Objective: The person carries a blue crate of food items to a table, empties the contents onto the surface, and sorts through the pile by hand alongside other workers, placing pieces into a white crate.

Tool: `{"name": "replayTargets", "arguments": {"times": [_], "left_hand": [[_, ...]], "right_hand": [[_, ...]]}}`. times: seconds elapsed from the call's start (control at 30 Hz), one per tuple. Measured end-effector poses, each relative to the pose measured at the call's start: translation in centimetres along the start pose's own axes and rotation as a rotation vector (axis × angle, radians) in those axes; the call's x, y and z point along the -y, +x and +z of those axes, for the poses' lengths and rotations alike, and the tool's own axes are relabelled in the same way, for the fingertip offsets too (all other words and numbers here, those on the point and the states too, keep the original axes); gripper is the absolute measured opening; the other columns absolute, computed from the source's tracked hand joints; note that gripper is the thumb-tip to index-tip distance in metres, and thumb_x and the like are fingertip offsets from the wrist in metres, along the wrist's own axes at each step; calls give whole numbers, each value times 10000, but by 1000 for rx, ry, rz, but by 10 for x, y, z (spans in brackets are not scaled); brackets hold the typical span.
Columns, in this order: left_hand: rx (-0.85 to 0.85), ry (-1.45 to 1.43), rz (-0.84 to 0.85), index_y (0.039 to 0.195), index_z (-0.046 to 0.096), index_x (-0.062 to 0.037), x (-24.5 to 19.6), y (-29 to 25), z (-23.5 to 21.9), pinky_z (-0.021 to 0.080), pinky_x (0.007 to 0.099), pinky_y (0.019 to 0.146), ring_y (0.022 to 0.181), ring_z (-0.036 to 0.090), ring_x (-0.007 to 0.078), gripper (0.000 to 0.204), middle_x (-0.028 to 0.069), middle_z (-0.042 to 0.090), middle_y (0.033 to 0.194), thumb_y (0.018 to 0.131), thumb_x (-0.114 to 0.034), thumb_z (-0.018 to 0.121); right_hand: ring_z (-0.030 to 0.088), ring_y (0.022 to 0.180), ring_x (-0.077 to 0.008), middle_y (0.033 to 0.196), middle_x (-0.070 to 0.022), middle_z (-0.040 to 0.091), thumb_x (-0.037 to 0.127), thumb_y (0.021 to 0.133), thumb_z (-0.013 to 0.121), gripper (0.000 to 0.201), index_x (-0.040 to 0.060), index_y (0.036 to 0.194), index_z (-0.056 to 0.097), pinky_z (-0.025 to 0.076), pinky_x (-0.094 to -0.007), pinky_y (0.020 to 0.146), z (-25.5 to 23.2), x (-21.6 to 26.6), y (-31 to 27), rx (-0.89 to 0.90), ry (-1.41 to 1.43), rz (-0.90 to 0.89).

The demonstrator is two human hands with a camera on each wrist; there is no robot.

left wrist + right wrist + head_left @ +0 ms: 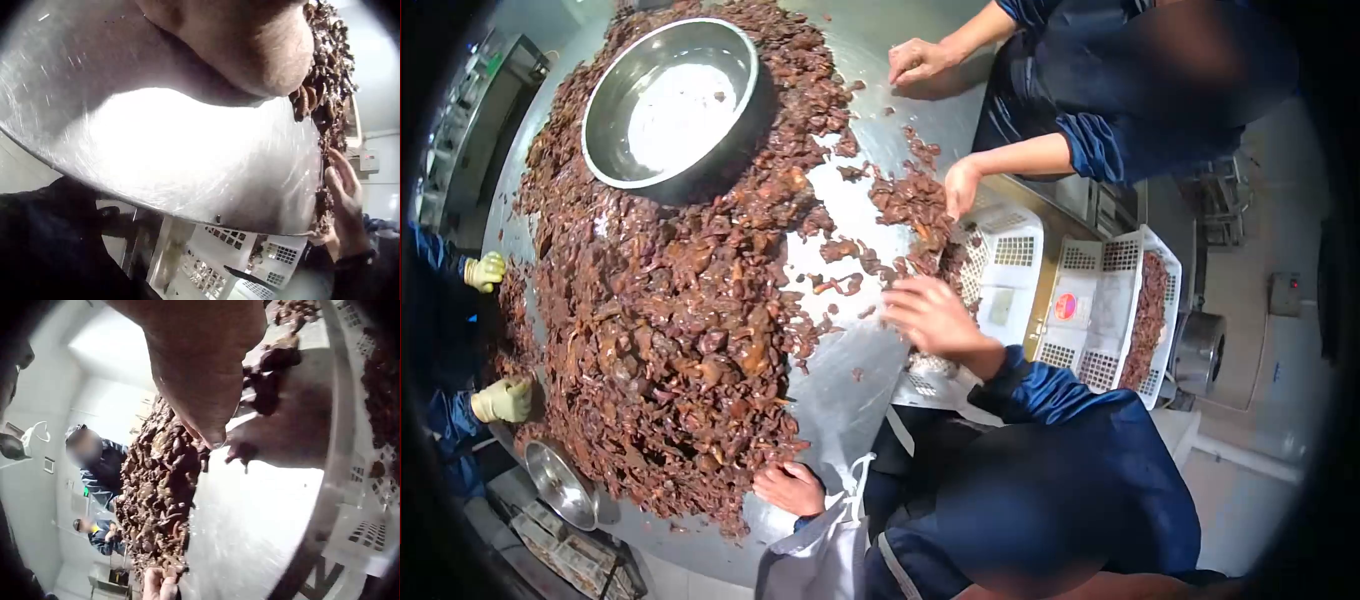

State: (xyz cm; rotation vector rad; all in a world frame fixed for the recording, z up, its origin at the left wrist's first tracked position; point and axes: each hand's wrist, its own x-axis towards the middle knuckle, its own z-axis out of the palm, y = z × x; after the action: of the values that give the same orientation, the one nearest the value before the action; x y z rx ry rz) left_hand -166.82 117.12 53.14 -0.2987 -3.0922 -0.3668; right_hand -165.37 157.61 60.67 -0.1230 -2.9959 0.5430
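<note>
Head view showed a steel bowl (672,105) at upper left amid the brown pile (660,300) covering the steel table (850,390). At lower centre the left hand (790,488) rested curled at the pile's edge; whether it gripped pieces I cannot tell. Right of centre, the right hand (930,315) lay spread, fingers relaxed, over scattered pieces beside a white basket (1010,260). Only the right wrist view showed a person (100,462) across the pile.

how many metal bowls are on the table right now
2. A large metal bowl sits at the far end, ringed by the brown pile. A smaller metal bowl sits at the near left edge, beside a gloved hand. The pile could hide others.
</note>
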Motion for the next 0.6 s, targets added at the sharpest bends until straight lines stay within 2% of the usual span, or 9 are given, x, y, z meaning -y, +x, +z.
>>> {"name": "replayTargets", "arguments": {"times": [0.1, 0.2, 0.27, 0.3, 0.4, 0.43, 0.53, 0.57, 0.6], "left_hand": [[-89, 56, 60, 983, 499, -40, 0, 0, 8, 385, 558, 899, 977, 488, 432, 160, 199, 456, 991, 940, -190, 532], [-71, 25, 56, 954, 479, -31, 3, 6, 2, 382, 547, 898, 980, 481, 430, 171, 202, 444, 982, 946, -195, 526], [-74, 25, 57, 939, 471, -29, 4, 6, 1, 380, 542, 890, 977, 479, 428, 177, 203, 437, 973, 948, -199, 524], [-83, 24, 63, 933, 469, -30, 5, 9, 0, 380, 539, 882, 973, 479, 427, 180, 204, 434, 969, 949, -201, 523], [-95, 24, 59, 922, 476, -40, -1, 16, 0, 377, 524, 857, 957, 477, 417, 172, 198, 433, 957, 949, -205, 520], [-102, 23, 56, 926, 483, -43, -2, 17, 0, 377, 522, 858, 957, 476, 414, 168, 195, 437, 959, 949, -206, 518], [-94, 34, 41, 938, 500, -48, 4, 10, 4, 379, 521, 865, 964, 478, 409, 165, 192, 447, 962, 950, -212, 516], [-86, 40, 35, 942, 505, -48, 6, 7, 5, 379, 522, 868, 967, 479, 408, 166, 192, 450, 963, 950, -214, 515], [-87, 40, 35, 943, 507, -49, 7, 7, 6, 380, 522, 869, 968, 480, 408, 166, 192, 452, 962, 950, -214, 515]], "right_hand": [[620, 1152, -325, 1276, -54, 679, 12, 766, 692, 411, 137, 1156, 724, 503, -441, 997, -36, -30, 3, -196, 88, 98], [599, 1180, -340, 1312, -89, 657, 93, 908, 649, 346, 114, 1252, 679, 510, -429, 998, -43, -58, 35, -349, 20, 206], [569, 1243, -348, 1356, -104, 624, 191, 965, 630, 382, 128, 1342, 627, 504, -432, 1012, -40, -76, 58, -393, -27, 331], [543, 1294, -327, 1405, -99, 590, 255, 972, 627, 442, 157, 1401, 587, 497, -428, 1033, -38, -86, 70, -354, 44, 330], [538, 1318, -317, 1387, -129, 602, 235, 989, 627, 415, 133, 1390, 602, 459, -424, 1076, -45, -78, 88, -114, 63, 307], [628, 1219, -289, 1291, -129, 661, 215, 991, 634, 355, 114, 1331, 646, 509, -401, 1009, -37, -84, 84, -210, 53, 257], [706, 1036, -294, 1175, -133, 712, 181, 986, 623, 268, 101, 1230, 699, 561, -374, 897, -41, -91, 60, -412, 407, 459], [731, 910, -294, 1061, -142, 739, 185, 978, 647, 219, 85, 1153, 731, 577, -345, 817, -47, -86, 52, -502, 398, 467], [725, 930, -296, 1083, -143, 733, 203, 973, 658, 230, 92, 1161, 728, 573, -352, 833, -46, -81, 44, -452, 389, 474]]}}
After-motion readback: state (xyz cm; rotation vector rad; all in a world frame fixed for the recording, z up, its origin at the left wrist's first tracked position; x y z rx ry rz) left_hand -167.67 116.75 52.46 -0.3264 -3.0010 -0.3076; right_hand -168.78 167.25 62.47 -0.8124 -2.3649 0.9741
